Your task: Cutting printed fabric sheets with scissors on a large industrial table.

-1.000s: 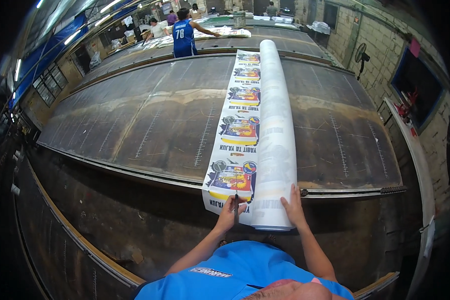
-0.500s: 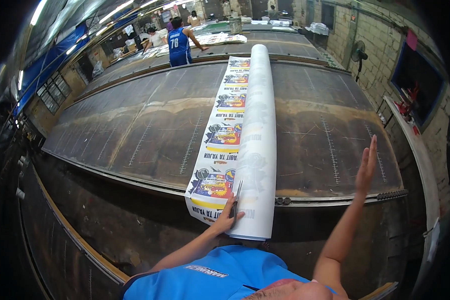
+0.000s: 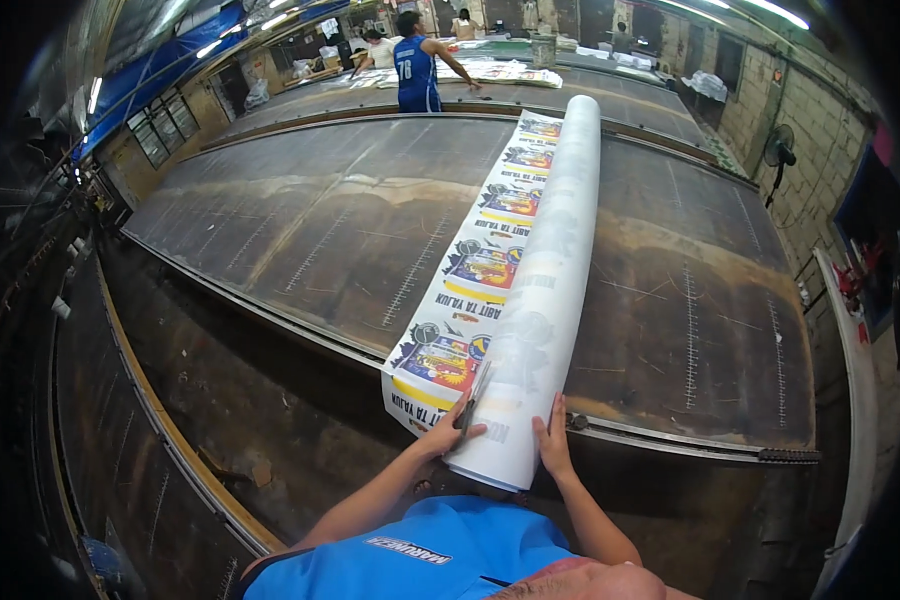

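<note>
Roll (image 3: 545, 300) | left edge: our left hand (image 3: 447, 436) grasps scissors (image 3: 473, 400) | right edge: our right hand (image 3: 554, 442) touches, unclenched

The left hand (image 3: 448, 434) partly hides the scissors (image 3: 476, 392) at their handles. The roll (image 3: 550, 290) conceals the bench (image 3: 370, 250) beneath it.

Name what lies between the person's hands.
In the head view, the white roll's near end lies between the left hand, which holds scissors, and the right hand.
</note>
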`<action>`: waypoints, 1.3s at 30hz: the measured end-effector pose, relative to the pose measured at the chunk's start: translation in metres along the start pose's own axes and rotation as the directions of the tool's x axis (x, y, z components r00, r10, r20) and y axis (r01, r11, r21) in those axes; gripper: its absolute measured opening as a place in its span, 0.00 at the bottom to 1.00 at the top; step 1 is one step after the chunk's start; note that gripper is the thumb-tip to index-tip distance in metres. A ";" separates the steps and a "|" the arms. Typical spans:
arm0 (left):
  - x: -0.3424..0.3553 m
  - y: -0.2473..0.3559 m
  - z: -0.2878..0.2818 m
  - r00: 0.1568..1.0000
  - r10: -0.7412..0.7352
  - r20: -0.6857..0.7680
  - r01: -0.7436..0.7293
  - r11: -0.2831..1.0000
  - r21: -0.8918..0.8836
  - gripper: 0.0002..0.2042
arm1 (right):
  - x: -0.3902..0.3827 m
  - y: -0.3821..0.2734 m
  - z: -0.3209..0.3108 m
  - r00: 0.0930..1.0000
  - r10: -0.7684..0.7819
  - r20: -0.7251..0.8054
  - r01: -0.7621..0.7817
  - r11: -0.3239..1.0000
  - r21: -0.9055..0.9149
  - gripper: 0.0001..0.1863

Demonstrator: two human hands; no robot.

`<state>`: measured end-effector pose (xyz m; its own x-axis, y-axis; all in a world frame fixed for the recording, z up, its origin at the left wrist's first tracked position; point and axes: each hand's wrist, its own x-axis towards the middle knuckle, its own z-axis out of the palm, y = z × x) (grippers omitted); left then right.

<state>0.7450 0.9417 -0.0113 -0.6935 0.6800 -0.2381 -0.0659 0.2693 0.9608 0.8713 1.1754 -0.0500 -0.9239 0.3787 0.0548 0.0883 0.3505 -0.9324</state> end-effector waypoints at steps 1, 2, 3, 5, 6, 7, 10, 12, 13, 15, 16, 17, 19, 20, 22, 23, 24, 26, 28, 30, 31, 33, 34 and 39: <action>0.001 -0.001 -0.001 1.000 -0.017 0.017 0.017 1.000 -0.004 0.49 | -0.009 0.002 0.002 1.000 -0.013 -0.012 0.013 1.000 0.000 0.45; 0.000 -0.003 -0.002 0.999 -0.051 0.017 0.052 0.997 -0.051 0.49 | -0.020 0.005 0.005 1.000 0.031 0.006 -0.031 0.982 0.189 0.44; 0.000 -0.005 -0.004 0.996 -0.086 0.004 0.086 0.993 -0.086 0.48 | -0.029 0.007 0.009 0.997 0.069 0.029 -0.074 0.926 0.371 0.44; -0.004 -0.009 -0.004 0.995 -0.098 0.001 0.097 0.983 -0.158 0.43 | -0.051 0.010 0.013 0.970 0.211 0.120 -0.243 0.853 0.463 0.43; -0.006 -0.012 -0.006 0.982 -0.168 0.080 0.185 0.929 -0.320 0.40 | -0.060 0.009 0.017 0.942 0.265 0.204 -0.335 0.737 0.587 0.42; -0.008 -0.014 -0.007 0.963 -0.216 0.161 0.267 0.844 -0.464 0.37 | -0.067 0.006 0.019 0.893 0.352 0.281 -0.446 0.605 0.660 0.41; -0.020 -0.026 -0.005 0.947 -0.307 0.098 0.310 0.786 -0.534 0.28 | -0.085 -0.008 0.018 0.823 0.410 0.393 -0.551 0.410 0.727 0.39; -0.028 -0.035 -0.007 0.941 -0.334 0.062 0.311 0.773 -0.552 0.27 | -0.087 -0.021 0.018 0.820 0.432 0.375 -0.541 0.373 0.754 0.39; -0.034 -0.038 -0.008 0.945 -0.326 0.004 0.279 0.803 -0.526 0.24 | -0.087 -0.028 0.019 0.825 0.444 0.349 -0.531 0.398 0.748 0.38; -0.043 -0.040 -0.014 0.948 -0.313 -0.050 0.248 0.830 -0.499 0.21 | -0.086 -0.043 0.020 0.830 0.458 0.320 -0.520 0.427 0.740 0.38; -0.048 -0.038 -0.017 0.957 -0.286 -0.049 0.235 0.864 -0.444 0.19 | -0.084 -0.052 0.021 0.876 0.437 0.204 -0.455 0.606 0.653 0.38; -0.053 -0.034 -0.022 0.949 -0.309 -0.067 0.266 0.895 -0.358 0.17 | -0.084 -0.062 0.020 0.914 0.394 0.096 -0.382 0.757 0.530 0.38; -0.055 -0.015 -0.025 0.969 -0.242 -0.054 0.204 0.901 -0.384 0.14 | -0.084 -0.087 0.022 0.935 0.355 0.002 -0.330 0.866 0.375 0.40; -0.059 -0.003 -0.025 0.983 -0.173 -0.052 0.141 0.915 -0.377 0.14 | -0.085 -0.102 0.019 0.956 0.291 -0.025 -0.290 0.956 0.032 0.40; -0.065 0.027 -0.026 1.000 -0.019 -0.022 0.011 0.949 -0.316 0.15 | -0.080 -0.133 0.017 0.997 -0.071 -0.029 0.049 0.879 -0.475 0.33; -0.065 0.042 -0.023 0.997 -0.074 0.007 0.072 0.941 -0.331 0.15 | -0.076 -0.148 0.019 0.998 -0.053 -0.038 0.029 0.875 -0.483 0.33; -0.064 0.057 -0.019 0.995 0.088 -0.043 -0.097 0.947 -0.306 0.15 | -0.070 -0.162 0.024 0.998 -0.037 0.057 0.050 0.968 -0.246 0.29; -0.067 0.080 -0.020 0.950 0.305 -0.069 -0.312 0.902 -0.299 0.15 | -0.061 -0.185 0.047 0.987 -0.068 0.149 0.034 0.975 0.221 0.23; -0.069 0.097 -0.026 0.961 0.278 -0.003 -0.253 0.871 -0.420 0.16 | -0.053 -0.200 0.069 0.985 -0.055 0.163 0.019 0.977 0.214 0.23; -0.071 0.107 -0.036 0.959 0.282 0.037 -0.221 0.821 -0.527 0.18 | -0.047 -0.206 0.087 0.982 -0.095 0.166 0.041 0.953 0.301 0.25; -0.073 0.109 -0.042 0.956 0.292 0.024 -0.237 0.820 -0.521 0.18 | -0.045 -0.206 0.092 0.984 -0.078 0.161 0.027 0.956 0.294 0.25; -0.077 0.113 -0.055 0.938 0.343 0.053 -0.291 0.862 -0.414 0.20 | -0.043 -0.203 0.096 0.959 0.023 0.281 -0.179 0.820 0.544 0.29; -0.078 0.112 -0.063 0.933 0.314 0.178 -0.249 0.917 -0.312 0.24 | -0.043 -0.200 0.095 0.939 0.012 0.343 -0.211 0.809 0.548 0.35; -0.078 0.089 -0.084 0.843 0.263 0.469 -0.181 0.960 -0.213 0.34 | -0.054 -0.185 0.091 0.840 0.125 0.528 -0.474 0.642 0.603 0.44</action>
<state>0.7331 0.8551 0.1051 -0.2654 0.9640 -0.0142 -0.0904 -0.0103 0.9958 0.8710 1.0121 0.0872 -0.9616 -0.0900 -0.2593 0.2705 -0.4709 -0.8397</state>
